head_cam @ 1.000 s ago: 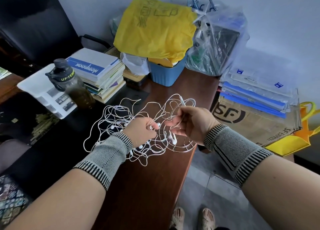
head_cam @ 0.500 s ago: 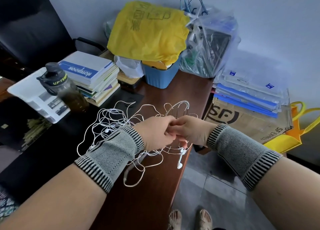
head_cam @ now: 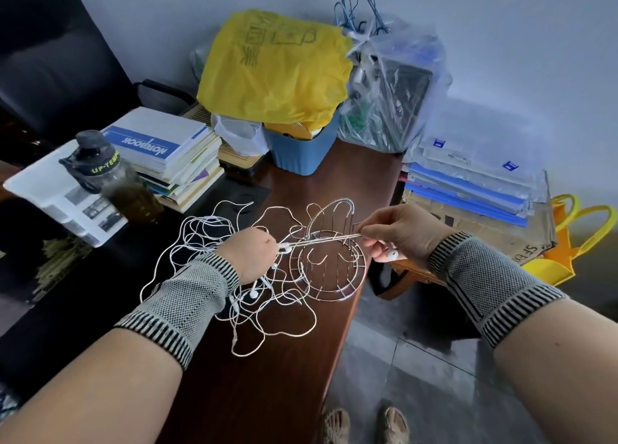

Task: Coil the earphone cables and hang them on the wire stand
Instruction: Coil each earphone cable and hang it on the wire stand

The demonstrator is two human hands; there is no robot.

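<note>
A loose tangle of white earphone cables (head_cam: pixel 204 243) lies on the dark wooden table (head_cam: pixel 274 393). A round wire stand (head_cam: pixel 329 269) with curved hooks sits at the table's right edge. My left hand (head_cam: pixel 250 253) pinches a stretch of cable at one end, and my right hand (head_cam: pixel 398 236) pinches the same stretch at the other, so a doubled length runs taut between them above the stand. A white earbud (head_cam: pixel 391 254) hangs under my right hand's fingers. Other earbuds dangle below my left hand.
At the back stand a blue bin (head_cam: pixel 301 152) under a yellow bag (head_cam: pixel 277 65), a clear plastic bag (head_cam: pixel 391 86), a book stack (head_cam: pixel 167 156) and a dark bottle (head_cam: pixel 113 179). Folders on a cardboard box (head_cam: pixel 468 196) sit right of the table. Floor and my feet lie below right.
My hands were together half a second ago; they have pulled apart, stretching a length of cable taut between them. The wire stand, hidden behind my hands before, now shows.
</note>
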